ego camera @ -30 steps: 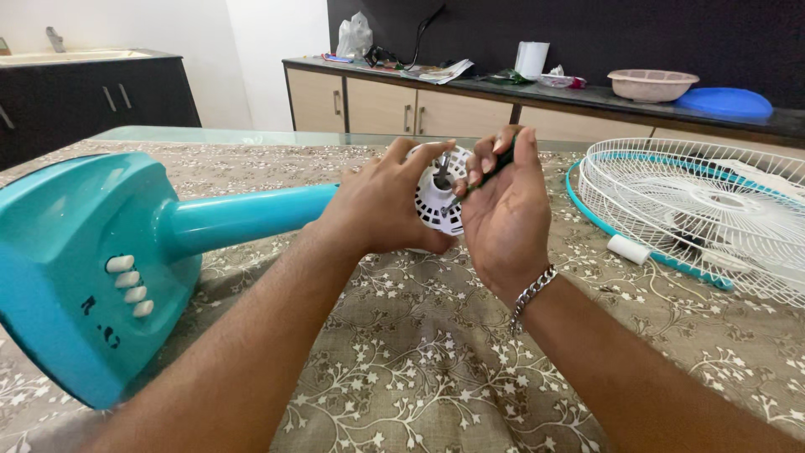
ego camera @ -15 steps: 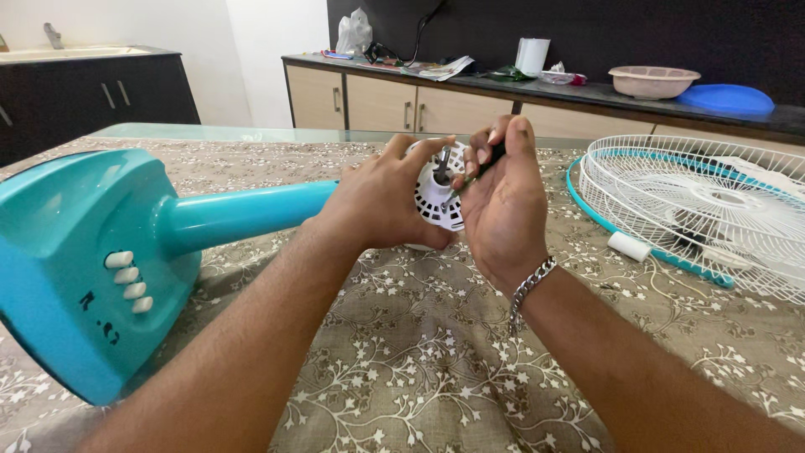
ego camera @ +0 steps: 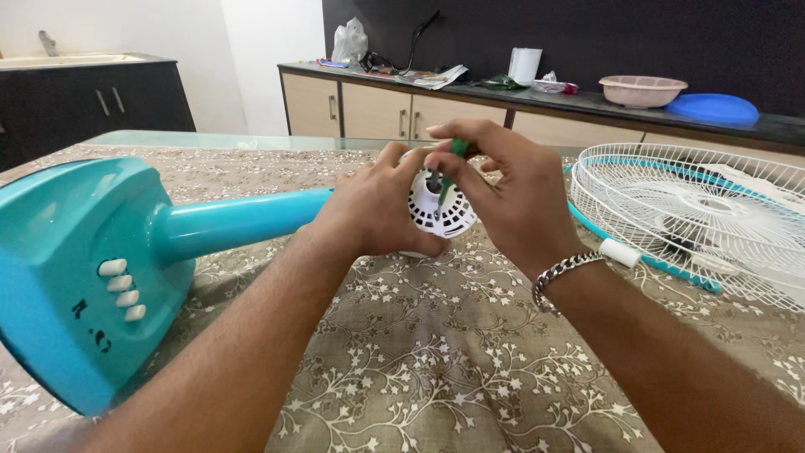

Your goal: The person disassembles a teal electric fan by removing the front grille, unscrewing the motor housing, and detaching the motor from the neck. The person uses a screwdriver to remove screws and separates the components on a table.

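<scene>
**Screwdriver at the white fan motor housing**

My left hand (ego camera: 381,205) wraps around the round white vented plastic motor housing (ego camera: 440,210) at the end of the teal plastic fan stand (ego camera: 126,243), which lies on its side on the tabletop (ego camera: 436,361) with its brown floral cloth. My right hand (ego camera: 511,193) pinches a small green-handled screwdriver (ego camera: 453,164) between fingertips, its tip pointing down into the housing's centre. Both grips are clenched on what they hold. To my right lies the white wire fan guard with a teal rim (ego camera: 696,210), with a small white plastic cylinder (ego camera: 619,252) just beside it.
</scene>
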